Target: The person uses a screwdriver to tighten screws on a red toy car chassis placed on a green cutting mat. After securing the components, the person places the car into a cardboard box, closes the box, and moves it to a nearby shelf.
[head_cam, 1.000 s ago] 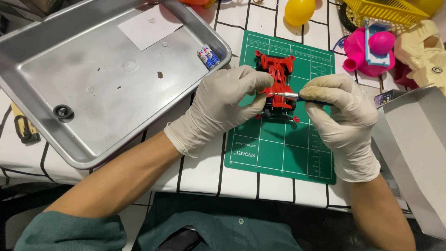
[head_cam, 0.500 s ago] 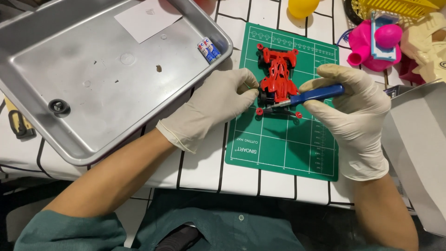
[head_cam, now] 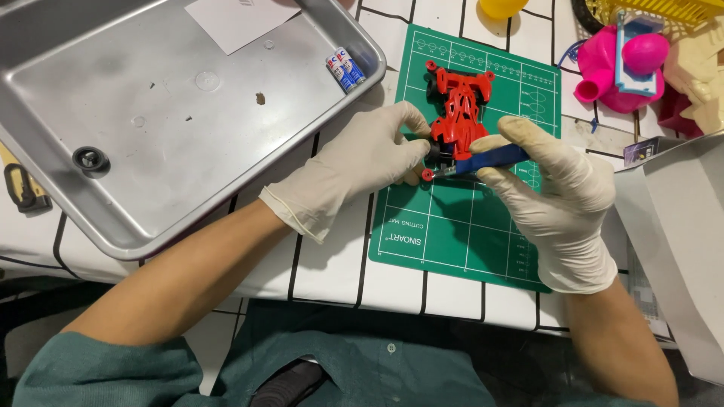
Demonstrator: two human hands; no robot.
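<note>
Red toy car (head_cam: pixel 458 113) sits on my green cutting mat (head_cam: pixel 467 226), rear end toward me. Risk, as I judge it: the blue-handled screwdriver (head_cam: pixel 490 160) slips off the rear, since the car is braced at one side only; loose bits could roll off the counter (head_cam: pixel 332 264). My left hand (head_cam: pixel 362 162) is curled, fingertips pinching the car's rear wheel. My right hand (head_cam: pixel 554 196) is closed around the screwdriver handle.

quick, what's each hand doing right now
Left hand: closed on the rear of the red toy car, steadying it.
Right hand: closed on a blue-handled tool, tip at the car.
</note>
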